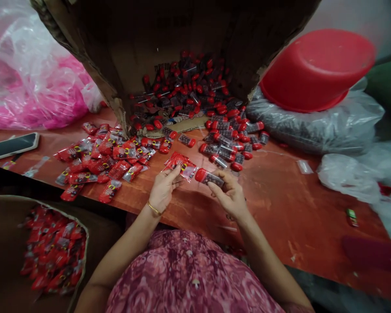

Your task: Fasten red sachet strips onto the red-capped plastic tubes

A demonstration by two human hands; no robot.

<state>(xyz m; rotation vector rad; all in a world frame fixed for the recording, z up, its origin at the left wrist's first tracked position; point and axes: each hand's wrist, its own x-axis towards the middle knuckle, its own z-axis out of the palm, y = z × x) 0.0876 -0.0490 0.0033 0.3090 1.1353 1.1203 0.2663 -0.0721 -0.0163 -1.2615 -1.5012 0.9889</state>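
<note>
The left hand (163, 188) has its grip pinched on some red wrappers (176, 160), held above the worktop (280, 213). The right hand (230, 192) closes its grip round a small clear bottle (211, 177), its red cap (200, 174) pointing toward the wrappers, just beside them. Left of both hands lies a heap of filled packets (106, 152); loose bottles (226, 145) lie ahead, in and before a cardboard box (94, 65).
</note>
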